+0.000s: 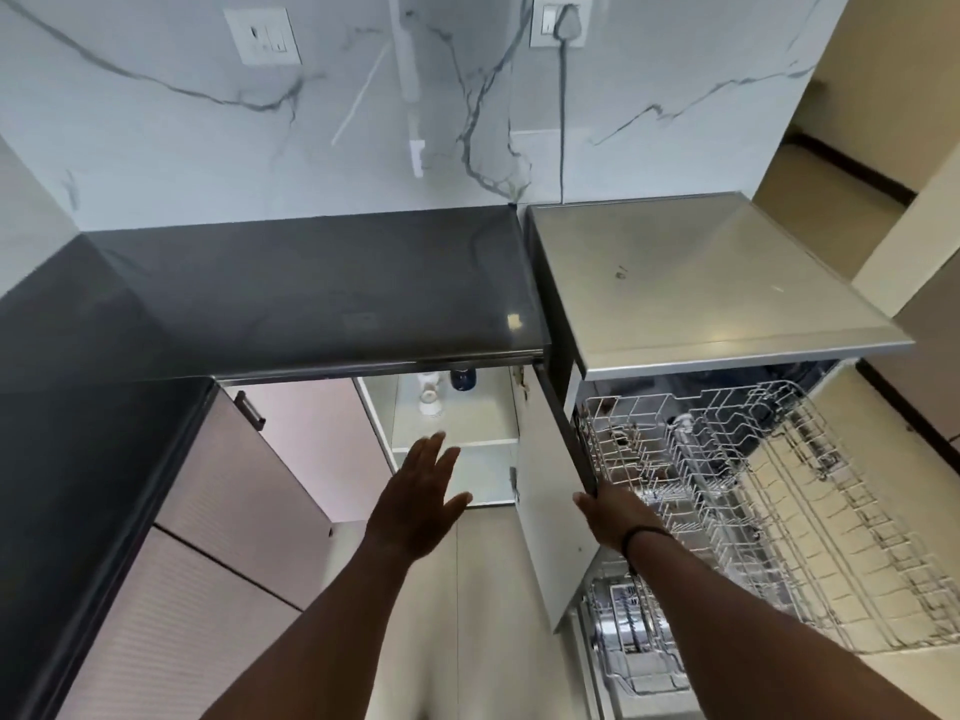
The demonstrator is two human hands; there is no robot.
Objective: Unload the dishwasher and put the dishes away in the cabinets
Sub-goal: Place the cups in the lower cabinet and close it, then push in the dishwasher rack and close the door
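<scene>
- Left hand (423, 491) spread flat, empty, before the open cabinet (457, 433).
- Right hand (613, 517) grips the cabinet door (545, 506) edge.
- Cups (431, 394) shelved; upper dishwasher rack (753, 485) appears empty.
- Likely next: shut door.

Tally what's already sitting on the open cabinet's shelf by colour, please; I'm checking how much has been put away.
White cups: 2, one behind the other, the rear one partly hidden under the counter edge
Dark blue cup: 1, only its lower part visible
Total: 3 on the upper shelf; the shelf below shows nothing in its visible part.
</scene>
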